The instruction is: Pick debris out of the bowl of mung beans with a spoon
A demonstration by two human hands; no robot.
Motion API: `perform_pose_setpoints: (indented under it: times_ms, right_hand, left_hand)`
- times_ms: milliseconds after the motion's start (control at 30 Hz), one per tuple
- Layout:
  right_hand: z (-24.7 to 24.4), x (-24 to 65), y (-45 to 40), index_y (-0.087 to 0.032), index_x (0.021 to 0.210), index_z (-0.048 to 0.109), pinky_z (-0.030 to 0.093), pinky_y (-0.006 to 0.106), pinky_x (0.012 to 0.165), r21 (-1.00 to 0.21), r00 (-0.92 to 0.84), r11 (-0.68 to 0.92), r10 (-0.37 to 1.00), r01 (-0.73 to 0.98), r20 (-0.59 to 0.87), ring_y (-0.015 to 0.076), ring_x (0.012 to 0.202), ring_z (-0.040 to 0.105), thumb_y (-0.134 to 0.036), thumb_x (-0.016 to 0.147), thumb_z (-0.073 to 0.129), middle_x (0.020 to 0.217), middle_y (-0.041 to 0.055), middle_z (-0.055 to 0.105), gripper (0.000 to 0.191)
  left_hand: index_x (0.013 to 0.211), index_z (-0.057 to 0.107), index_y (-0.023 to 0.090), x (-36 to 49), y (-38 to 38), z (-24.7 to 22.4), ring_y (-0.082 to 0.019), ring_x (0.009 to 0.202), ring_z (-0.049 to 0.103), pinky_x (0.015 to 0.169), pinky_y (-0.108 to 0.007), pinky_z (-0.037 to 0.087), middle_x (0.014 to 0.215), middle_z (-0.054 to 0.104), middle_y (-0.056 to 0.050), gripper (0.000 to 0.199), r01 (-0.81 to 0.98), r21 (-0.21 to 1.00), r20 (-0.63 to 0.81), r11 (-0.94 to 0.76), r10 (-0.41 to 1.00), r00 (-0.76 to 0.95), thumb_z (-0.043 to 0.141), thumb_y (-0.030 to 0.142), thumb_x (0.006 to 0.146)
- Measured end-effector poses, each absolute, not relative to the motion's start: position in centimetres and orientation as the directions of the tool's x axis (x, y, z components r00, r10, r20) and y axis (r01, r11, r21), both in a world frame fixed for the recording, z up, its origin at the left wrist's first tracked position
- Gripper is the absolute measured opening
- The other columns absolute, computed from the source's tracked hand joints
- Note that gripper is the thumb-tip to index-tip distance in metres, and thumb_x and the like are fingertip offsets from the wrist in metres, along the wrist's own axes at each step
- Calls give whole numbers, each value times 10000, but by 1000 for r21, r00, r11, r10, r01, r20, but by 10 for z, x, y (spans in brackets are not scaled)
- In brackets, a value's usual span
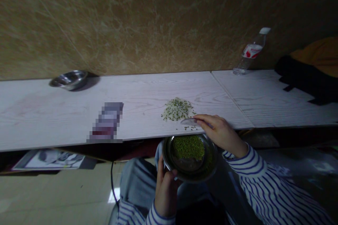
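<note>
My left hand [167,188] grips the near left rim of a metal bowl [211,167], which is held just below the table's front edge. Green beans [189,147] cover part of the bowl's bottom. Above the bowl, my right hand [218,130] is closed on a thin, pale scraper-like piece [189,122], its flat end low at the tabletop. A pile of white grains mixed with green beans [178,109] lies on the table just beyond this piece. A few loose beans [188,128] are scattered between the pile and the table edge.
An empty metal bowl [72,80] stands at the back left of the white table [142,95]. A blurred-out flat object [107,121] lies nearer the front. At the right are a clear bottle [249,52] and dark and orange cloth [311,70]. A marbled wall rises behind.
</note>
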State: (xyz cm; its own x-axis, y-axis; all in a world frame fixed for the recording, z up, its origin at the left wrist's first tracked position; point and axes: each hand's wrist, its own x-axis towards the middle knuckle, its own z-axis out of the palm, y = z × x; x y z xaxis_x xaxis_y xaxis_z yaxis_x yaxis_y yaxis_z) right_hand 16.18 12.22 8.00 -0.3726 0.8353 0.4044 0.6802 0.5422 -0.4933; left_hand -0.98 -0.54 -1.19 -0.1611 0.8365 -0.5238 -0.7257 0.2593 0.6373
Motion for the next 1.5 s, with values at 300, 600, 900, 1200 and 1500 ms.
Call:
perform_pose_setpoints:
  times_ms: [300, 600, 900, 1200, 1500]
  right_hand:
    - [76, 161, 105, -198, 1119, 649, 536, 369, 824, -390, -321, 510, 830, 767, 456, 211, 877, 695, -230, 924, 482, 1026, 64, 735, 258]
    - [79, 144, 87, -208, 1117, 642, 524, 360, 830, -392, -382, 567, 804, 725, 456, 200, 891, 689, -192, 921, 480, 1030, 63, 735, 255]
    - [77, 141, 108, -197, 1121, 642, 517, 360, 817, -401, -365, 548, 816, 734, 448, 201, 889, 686, -194, 924, 482, 1038, 58, 732, 254]
    - [83, 137, 97, -215, 1097, 644, 493, 337, 819, -434, -523, 675, 737, 597, 428, 165, 913, 675, -154, 918, 500, 1036, 19, 734, 238]
    - [80, 163, 86, -221, 1079, 663, 504, 324, 814, -445, -411, 606, 786, 659, 462, 165, 872, 675, -165, 906, 532, 976, 16, 741, 224]
  left_hand:
    - [1362, 425, 366, -3, -4, -4, -336, 1129, 522, 784, -430, 505, 1329, 518, -77, 770, -729, 635, -503, 254, 852, -141, 634, 274, 627]
    - [1372, 408, 349, -6, -4, -4, -352, 1153, 514, 769, -439, 513, 1328, 519, -96, 789, -718, 641, -524, 271, 838, -151, 631, 290, 618]
    - [1354, 438, 351, -11, -5, -2, -339, 1095, 538, 764, -429, 512, 1290, 532, -87, 768, -728, 642, -511, 239, 842, -174, 639, 275, 617]
    - [1373, 412, 326, -26, -7, -4, -273, 983, 570, 682, -343, 504, 1247, 557, -87, 761, -711, 667, -504, 221, 837, -212, 605, 251, 641]
    - [1335, 450, 299, -29, -17, -13, -233, 916, 583, 610, -278, 501, 1169, 577, -85, 684, -672, 726, -464, 145, 825, -323, 580, 260, 664]
